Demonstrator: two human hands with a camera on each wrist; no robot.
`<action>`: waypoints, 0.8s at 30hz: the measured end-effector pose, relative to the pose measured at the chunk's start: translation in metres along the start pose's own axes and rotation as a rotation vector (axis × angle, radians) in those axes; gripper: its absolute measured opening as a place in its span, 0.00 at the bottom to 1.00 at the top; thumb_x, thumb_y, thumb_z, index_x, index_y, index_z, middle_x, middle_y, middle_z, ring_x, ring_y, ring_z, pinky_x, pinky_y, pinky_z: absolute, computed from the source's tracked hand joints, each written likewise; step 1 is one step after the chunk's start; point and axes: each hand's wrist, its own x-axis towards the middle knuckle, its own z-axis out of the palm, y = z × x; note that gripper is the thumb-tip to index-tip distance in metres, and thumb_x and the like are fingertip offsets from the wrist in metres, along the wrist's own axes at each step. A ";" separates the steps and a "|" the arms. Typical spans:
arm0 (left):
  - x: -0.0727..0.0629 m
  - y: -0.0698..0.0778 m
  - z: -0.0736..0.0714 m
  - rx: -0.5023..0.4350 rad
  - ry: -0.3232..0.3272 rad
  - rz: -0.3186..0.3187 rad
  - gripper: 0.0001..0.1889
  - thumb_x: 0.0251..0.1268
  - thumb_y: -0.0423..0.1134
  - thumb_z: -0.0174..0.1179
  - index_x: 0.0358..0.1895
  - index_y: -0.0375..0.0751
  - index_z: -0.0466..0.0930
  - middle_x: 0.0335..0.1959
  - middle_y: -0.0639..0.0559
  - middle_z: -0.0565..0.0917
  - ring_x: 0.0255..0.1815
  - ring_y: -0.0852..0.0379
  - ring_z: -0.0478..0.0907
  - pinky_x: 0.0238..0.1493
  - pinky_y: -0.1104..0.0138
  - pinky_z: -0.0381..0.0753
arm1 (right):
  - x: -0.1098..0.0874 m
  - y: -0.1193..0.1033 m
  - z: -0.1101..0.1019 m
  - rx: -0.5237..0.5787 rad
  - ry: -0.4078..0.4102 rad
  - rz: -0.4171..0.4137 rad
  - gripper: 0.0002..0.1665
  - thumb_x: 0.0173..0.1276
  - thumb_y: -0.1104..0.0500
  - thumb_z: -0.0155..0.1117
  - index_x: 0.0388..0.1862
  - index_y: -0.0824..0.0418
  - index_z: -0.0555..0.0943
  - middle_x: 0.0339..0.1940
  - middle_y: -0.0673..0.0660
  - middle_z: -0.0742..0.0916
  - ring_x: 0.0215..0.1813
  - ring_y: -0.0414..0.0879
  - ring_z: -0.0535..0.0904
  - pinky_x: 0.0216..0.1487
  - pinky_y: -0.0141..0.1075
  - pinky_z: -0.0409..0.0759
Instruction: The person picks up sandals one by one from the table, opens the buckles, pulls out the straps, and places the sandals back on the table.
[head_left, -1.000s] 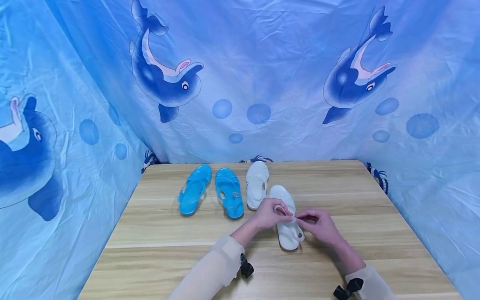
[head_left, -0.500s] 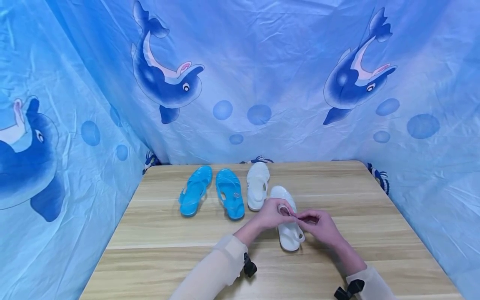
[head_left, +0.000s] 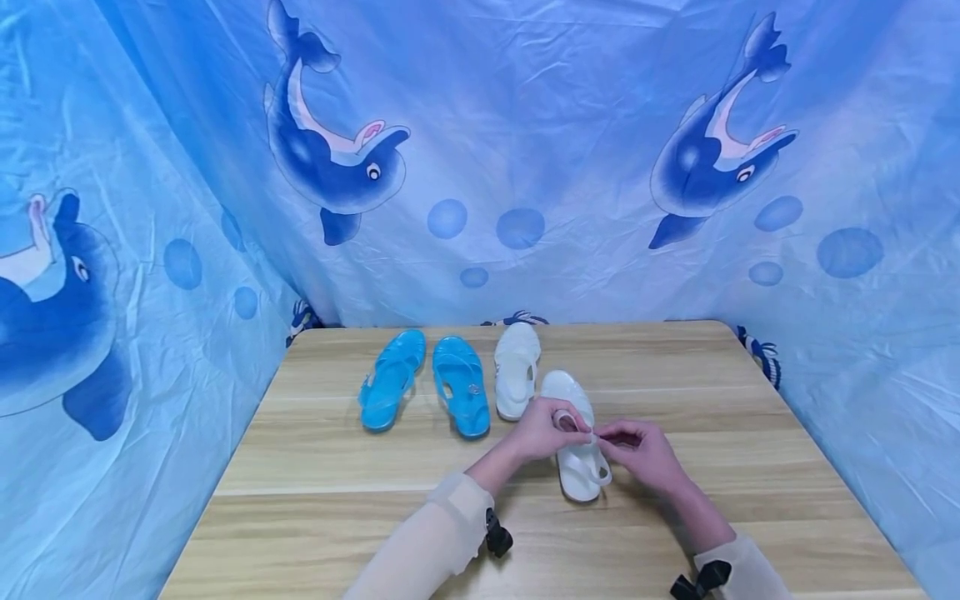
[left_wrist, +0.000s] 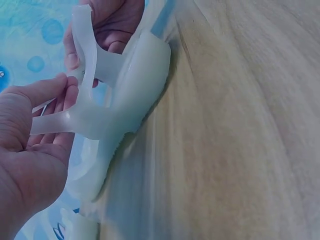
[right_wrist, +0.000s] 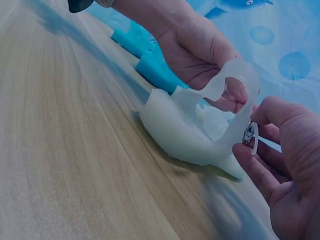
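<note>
A white jelly sandal [head_left: 579, 485] lies sole down on the wooden table, toe away from me. Over its left side, my left hand [head_left: 542, 430] pinches the ankle strap [left_wrist: 86, 37] between thumb and fingers. From the right, my right hand [head_left: 643, 454] grips the strap's end at a small metal buckle [right_wrist: 248, 132]. The fingertips of both hands nearly meet above the sandal. The strap stands up in a loop over the heel part [right_wrist: 175, 125]. My left hand covers part of the sandal's middle in the head view.
Another white sandal [head_left: 516, 367] lies just to the left and farther back. Beyond it are two blue sandals [head_left: 390, 383], side by side. The wooden table [head_left: 337, 517] meets a blue dolphin-print cloth [head_left: 480, 167] at the back and sides.
Both hands stay at the sandal's strap with only tiny finger movements. The sandals keep their places; the whole head view shifts slightly.
</note>
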 end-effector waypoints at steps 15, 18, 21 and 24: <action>0.005 0.009 0.000 -0.011 -0.048 -0.012 0.07 0.60 0.37 0.80 0.37 0.44 0.91 0.35 0.56 0.93 0.33 0.70 0.85 0.43 0.74 0.84 | 0.003 0.004 -0.001 0.017 -0.005 0.018 0.10 0.69 0.71 0.73 0.48 0.70 0.89 0.46 0.62 0.93 0.44 0.31 0.88 0.47 0.30 0.89; 0.003 0.007 -0.001 -0.007 -0.044 -0.015 0.06 0.62 0.38 0.79 0.37 0.45 0.91 0.37 0.58 0.92 0.36 0.70 0.84 0.44 0.74 0.83 | 0.002 0.004 -0.001 0.015 -0.004 0.022 0.09 0.69 0.70 0.72 0.48 0.70 0.89 0.46 0.63 0.93 0.44 0.30 0.88 0.47 0.29 0.88; 0.002 0.003 0.000 -0.025 -0.029 -0.008 0.05 0.63 0.38 0.78 0.38 0.44 0.91 0.37 0.57 0.92 0.36 0.70 0.84 0.45 0.74 0.84 | 0.002 0.004 -0.001 0.016 0.005 0.018 0.10 0.69 0.69 0.74 0.47 0.70 0.89 0.45 0.66 0.93 0.44 0.32 0.88 0.46 0.29 0.88; 0.002 -0.004 0.002 -0.044 -0.003 0.000 0.06 0.62 0.38 0.78 0.38 0.43 0.91 0.35 0.56 0.92 0.35 0.70 0.84 0.43 0.73 0.84 | 0.001 0.005 -0.001 0.018 0.005 0.004 0.10 0.68 0.68 0.74 0.47 0.71 0.89 0.45 0.68 0.92 0.44 0.33 0.89 0.46 0.28 0.88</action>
